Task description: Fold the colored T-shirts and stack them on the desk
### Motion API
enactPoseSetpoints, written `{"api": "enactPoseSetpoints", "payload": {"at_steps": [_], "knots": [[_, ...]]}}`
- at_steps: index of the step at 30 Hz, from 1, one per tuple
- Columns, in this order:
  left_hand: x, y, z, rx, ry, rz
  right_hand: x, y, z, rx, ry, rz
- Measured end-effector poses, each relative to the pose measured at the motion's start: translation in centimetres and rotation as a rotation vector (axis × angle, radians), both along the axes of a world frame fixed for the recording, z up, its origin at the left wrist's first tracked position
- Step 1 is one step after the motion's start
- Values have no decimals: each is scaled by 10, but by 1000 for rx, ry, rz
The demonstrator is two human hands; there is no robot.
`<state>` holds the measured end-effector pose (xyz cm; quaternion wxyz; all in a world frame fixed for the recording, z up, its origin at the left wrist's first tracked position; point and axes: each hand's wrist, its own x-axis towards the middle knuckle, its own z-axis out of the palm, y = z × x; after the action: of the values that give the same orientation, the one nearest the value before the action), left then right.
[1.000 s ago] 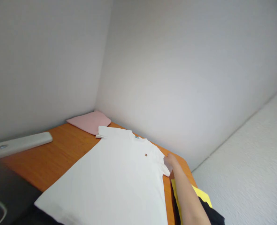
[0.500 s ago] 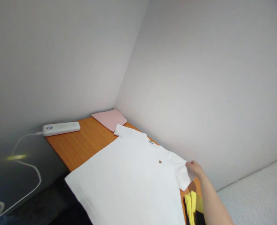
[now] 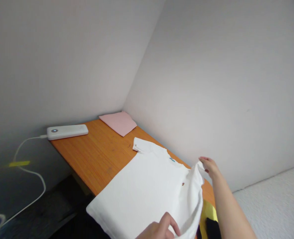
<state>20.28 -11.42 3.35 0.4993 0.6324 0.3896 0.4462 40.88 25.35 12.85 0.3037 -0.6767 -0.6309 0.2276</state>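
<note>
The white T-shirt (image 3: 147, 186) lies on the counter (image 3: 97, 152), nearer than the pink cloth (image 3: 118, 122). The right hand (image 3: 210, 167) has its fingers pinched shut on the raised sleeve edge, and the left hand (image 3: 159, 229) grips that same side lower down. Keeping both pinches level and taut should give a straight fold.

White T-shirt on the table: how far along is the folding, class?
Done: the white T-shirt lies spread, front up, on the table. In hand: the right hand holds one sleeve raised, and the left hand grips the same side lower down. Left: the far sleeve lies flat; no fold is finished.
</note>
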Motion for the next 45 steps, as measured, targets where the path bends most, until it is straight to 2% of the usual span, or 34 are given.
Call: {"api": "enactPoseSetpoints", "payload": {"at_steps": [3,6,10,14,17,19,22,26,29,33,36,40,45], "knots": [[-41,-15,2,-50,-84,38,-62,5,-1,-2,111,59],[-82,-41,8,-123,-134,135,-132,11,-6,-20,178,113],[-123,-72,7,-247,-268,304,-226,9,-27,-89,234,191],[-150,-86,-19,-269,-264,515,-292,-7,-62,-206,277,237],[-164,-89,-43,-307,-209,568,-313,-18,-78,-277,303,257],[-170,-92,-52,-322,-181,560,-315,-22,-80,-293,320,271],[-175,-98,-56,-326,-118,526,-309,-24,-70,-301,345,326],[-181,-108,-55,-353,5,527,-302,-31,-55,-357,368,502],[-187,-116,-60,-399,99,554,-300,-41,-55,-348,345,586],[-193,-121,-65,-423,248,645,-289,-53,-66,-254,232,586],[-192,-119,-68,-402,99,637,-270,-61,-78,-169,95,565],[-185,-109,-71,-442,-158,546,-233,-80,-98,-79,-120,541],[-182,-103,-68,-413,-119,521,-182,-117,-130,-36,-336,537]]}}
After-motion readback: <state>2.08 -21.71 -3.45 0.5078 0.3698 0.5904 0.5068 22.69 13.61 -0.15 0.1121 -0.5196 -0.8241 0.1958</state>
